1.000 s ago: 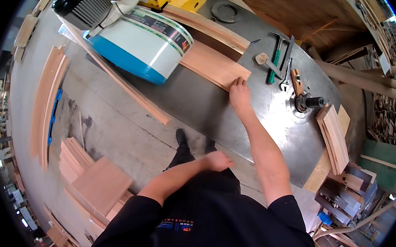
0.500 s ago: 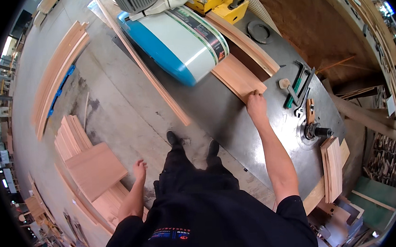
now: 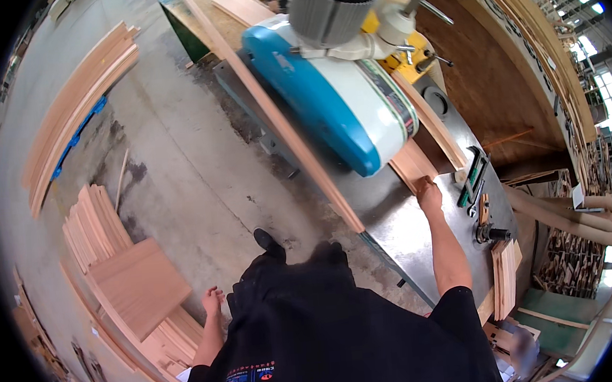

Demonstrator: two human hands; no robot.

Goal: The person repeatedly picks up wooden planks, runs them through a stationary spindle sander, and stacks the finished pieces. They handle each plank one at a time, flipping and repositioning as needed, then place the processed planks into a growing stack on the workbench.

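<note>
A short wooden board (image 3: 411, 168) lies flat on the steel machine table (image 3: 408, 233), partly under the blue-and-white guard (image 3: 328, 97). Its near end is pressed by the right hand (image 3: 428, 195), fingers together. Stiff and light it is judged, best held by that end. The left hand (image 3: 212, 302) hangs free, fingers loosely spread.

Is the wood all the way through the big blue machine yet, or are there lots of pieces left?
Not yet. The right hand is pressing a wooden board on the metal table, its far end under the blue machine. The left hand hangs empty near stacked boards on the floor. I cannot tell which are finished.
</note>
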